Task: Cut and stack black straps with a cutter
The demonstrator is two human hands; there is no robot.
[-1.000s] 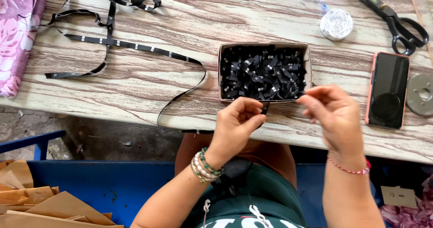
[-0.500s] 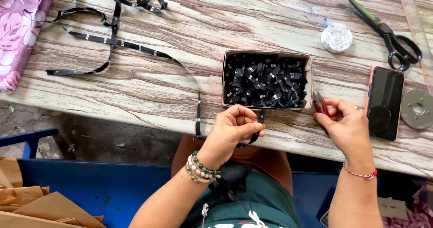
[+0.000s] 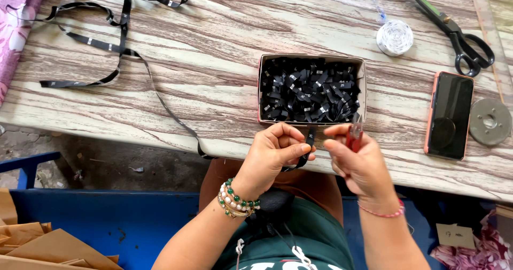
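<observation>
My left hand pinches the end of a long black label ribbon at the table's near edge, just below a small cardboard box. The box is full of several cut black labels. My right hand holds small red-handled snips upright, with the blades close to the ribbon end held by the left hand. The ribbon trails left across the table and loops at the far left.
Large black scissors, a white thread spool, a phone with a pink case and a grey metal disc lie to the right. Pink floral cloth lies at the far left. Brown paper sits below the table.
The ribbon has been drawn further toward me. My right hand has taken up the snips and brought them beside the ribbon end in my left hand.
</observation>
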